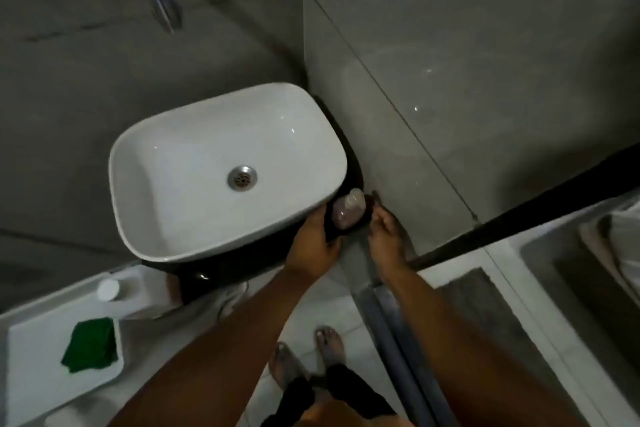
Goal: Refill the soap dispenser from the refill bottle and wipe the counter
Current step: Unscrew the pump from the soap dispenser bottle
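The small translucent plastic soap dispenser (pixel 348 210) is seen right of centre, wedged between the white ceramic basin (pixel 221 170) and the grey tiled wall (pixel 450 114). It is flanked by both hands: the left hand (pixel 313 243) and right hand (pixel 386 236) lie curled just beside it, though whether it is gripped cannot be told. It is judged light and slippery, best held round the body.

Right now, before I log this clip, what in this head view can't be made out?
- Soap dispenser: blurred; pump and fill level unreadable, wedged between sink and wall.
- Left hand: fingertips hidden behind the dispenser's dark base; grip unclear.
- Right hand: fingers curled, too blurred to tell whether they hold anything.
- Refill bottle: only cap and shoulder show; label unreadable.
- Green cloth: folded; texture too blurred.
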A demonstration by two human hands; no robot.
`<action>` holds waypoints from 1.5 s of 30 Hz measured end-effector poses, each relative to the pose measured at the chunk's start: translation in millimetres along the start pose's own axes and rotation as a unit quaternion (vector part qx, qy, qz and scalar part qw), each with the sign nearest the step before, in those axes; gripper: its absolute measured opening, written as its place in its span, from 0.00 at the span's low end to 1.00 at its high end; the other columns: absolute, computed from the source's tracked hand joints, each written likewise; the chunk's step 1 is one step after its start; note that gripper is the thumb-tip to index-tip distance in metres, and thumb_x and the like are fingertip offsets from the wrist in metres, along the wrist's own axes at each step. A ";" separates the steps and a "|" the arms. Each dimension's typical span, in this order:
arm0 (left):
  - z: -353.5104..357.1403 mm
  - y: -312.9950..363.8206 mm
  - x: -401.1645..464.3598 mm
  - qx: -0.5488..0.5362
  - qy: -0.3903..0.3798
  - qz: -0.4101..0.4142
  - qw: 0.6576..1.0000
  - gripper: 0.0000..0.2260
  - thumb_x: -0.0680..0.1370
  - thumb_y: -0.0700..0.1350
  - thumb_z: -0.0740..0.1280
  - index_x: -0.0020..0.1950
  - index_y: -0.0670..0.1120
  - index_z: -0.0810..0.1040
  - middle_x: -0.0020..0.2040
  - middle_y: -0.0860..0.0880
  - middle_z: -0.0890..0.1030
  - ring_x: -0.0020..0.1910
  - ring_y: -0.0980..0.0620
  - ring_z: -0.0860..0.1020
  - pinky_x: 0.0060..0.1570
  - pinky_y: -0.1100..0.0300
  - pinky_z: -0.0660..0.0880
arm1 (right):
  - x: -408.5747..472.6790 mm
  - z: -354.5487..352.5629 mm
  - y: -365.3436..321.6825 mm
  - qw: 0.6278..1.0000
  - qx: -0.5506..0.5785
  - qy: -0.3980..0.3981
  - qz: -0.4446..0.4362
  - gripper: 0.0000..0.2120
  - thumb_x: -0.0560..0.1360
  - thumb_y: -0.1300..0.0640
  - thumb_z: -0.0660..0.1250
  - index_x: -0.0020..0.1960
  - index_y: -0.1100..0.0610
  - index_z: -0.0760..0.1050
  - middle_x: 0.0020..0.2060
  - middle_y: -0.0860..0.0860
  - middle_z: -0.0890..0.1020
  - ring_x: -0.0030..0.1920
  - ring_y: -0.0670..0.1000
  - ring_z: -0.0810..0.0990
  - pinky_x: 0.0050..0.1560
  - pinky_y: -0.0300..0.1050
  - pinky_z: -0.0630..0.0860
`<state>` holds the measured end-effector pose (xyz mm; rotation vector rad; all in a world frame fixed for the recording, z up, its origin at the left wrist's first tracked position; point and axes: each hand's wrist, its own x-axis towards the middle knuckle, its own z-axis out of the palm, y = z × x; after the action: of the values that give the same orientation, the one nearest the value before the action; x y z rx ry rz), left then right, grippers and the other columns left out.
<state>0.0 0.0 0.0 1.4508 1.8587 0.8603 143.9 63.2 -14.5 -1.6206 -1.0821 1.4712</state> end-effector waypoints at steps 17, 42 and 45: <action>22.9 3.8 17.5 -0.065 0.074 -0.059 0.993 0.21 0.76 0.43 0.75 0.68 0.44 0.75 0.63 0.44 0.82 0.62 0.44 0.81 0.63 0.52 0.77 | 6.3 -7.4 -5.8 0.990 -0.122 -0.044 -0.057 0.18 0.79 0.56 0.70 0.68 0.54 0.77 0.57 0.47 0.82 0.60 0.49 0.80 0.65 0.50 0.77; -166.9 94.2 -66.6 -0.147 0.218 0.098 0.960 0.21 0.66 0.48 0.79 0.58 0.51 0.83 0.51 0.56 0.87 0.51 0.53 0.86 0.52 0.60 0.84 | -121.6 41.2 -207.4 0.884 -0.056 -0.251 -0.390 0.20 0.64 0.41 0.79 0.54 0.43 0.80 0.56 0.38 0.84 0.60 0.42 0.81 0.61 0.38 0.77; -170.7 91.6 -69.7 -0.143 0.224 0.099 0.959 0.22 0.65 0.48 0.80 0.59 0.52 0.83 0.51 0.55 0.87 0.51 0.50 0.86 0.52 0.57 0.84 | -122.1 47.0 -208.1 0.890 -0.054 -0.220 -0.397 0.17 0.65 0.43 0.78 0.49 0.49 0.81 0.52 0.43 0.85 0.57 0.46 0.83 0.60 0.47 0.80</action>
<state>-69.3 -71.2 180.4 1.3496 1.8108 1.5968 68.5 37.4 218.0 -0.7151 -1.8266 1.2175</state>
